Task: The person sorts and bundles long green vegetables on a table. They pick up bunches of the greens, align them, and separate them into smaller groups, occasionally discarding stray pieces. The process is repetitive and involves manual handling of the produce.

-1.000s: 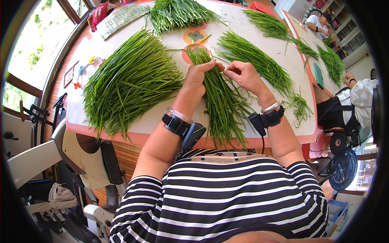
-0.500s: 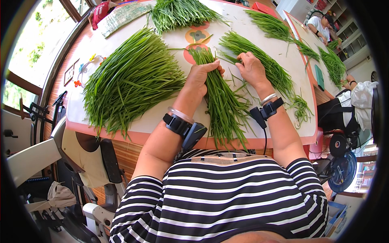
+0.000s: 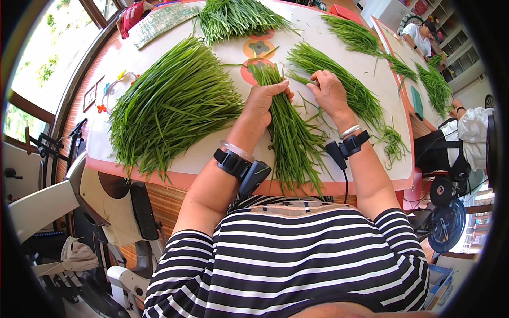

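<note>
A bunch of green garlic chives (image 3: 293, 139) is gripped near its far end by my left hand (image 3: 265, 100), fingers wrapped round it. The long leaves fan out toward me to the table's near edge. To the right, my right hand (image 3: 331, 94) is closed in a pinch on a few chive stalks (image 3: 300, 78) that stick out to the left of its fingers. Just beyond and beside that hand lies a long pile of chives (image 3: 355, 87). A larger heap of chives (image 3: 172, 103) spreads left of my left hand.
The white-topped table (image 3: 249, 153) has a pink border. More chives (image 3: 238, 20) lie at the far side, beside a patterned sack (image 3: 161, 24). Loose leaves (image 3: 393, 144) are scattered at right. Another person (image 3: 419, 38) sits at a second table with chives. Exercise equipment (image 3: 114, 201) stands at lower left.
My right hand has shifted very slightly toward me, its fingers still pinched. My left hand and its bunch have hardly moved.
</note>
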Tool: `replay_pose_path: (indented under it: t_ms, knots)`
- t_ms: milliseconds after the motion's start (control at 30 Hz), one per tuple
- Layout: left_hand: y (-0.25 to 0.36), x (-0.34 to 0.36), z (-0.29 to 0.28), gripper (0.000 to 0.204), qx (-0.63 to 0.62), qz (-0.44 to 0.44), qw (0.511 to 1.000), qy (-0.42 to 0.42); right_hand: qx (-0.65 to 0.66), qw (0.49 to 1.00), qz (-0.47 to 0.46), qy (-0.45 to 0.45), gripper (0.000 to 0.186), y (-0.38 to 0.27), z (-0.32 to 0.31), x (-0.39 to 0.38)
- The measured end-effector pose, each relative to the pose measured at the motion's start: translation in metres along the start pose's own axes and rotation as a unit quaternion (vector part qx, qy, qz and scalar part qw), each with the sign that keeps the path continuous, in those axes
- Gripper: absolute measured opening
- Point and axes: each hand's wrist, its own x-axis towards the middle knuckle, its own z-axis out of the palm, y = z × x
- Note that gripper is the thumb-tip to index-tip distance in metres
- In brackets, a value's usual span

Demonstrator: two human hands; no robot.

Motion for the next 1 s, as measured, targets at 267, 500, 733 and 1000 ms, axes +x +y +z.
replay_pose_path:
  t_ms: [267,500,733,1000]
  knots:
    - [0.0,0.0,0.001,0.013,-0.008,0.003,1.0,0.009,-0.033,0.999,-0.003,-0.025,0.015,0.005,0.007,0.003]
    - [-0.001,-0.001,0.004,0.019,-0.008,0.02,1.0,0.007,0.071,0.997,-0.014,0.029,0.013,-0.006,-0.009,0.002]
    - [-0.003,0.001,0.001,0.018,0.027,0.044,0.999,-0.006,0.118,0.989,-0.08,0.037,0.01,-0.057,-0.018,-0.017]
    - [0.006,-0.009,0.009,0.019,-0.064,-0.032,0.997,-0.033,0.281,0.956,-0.035,-0.076,0.016,-0.052,-0.028,-0.024]
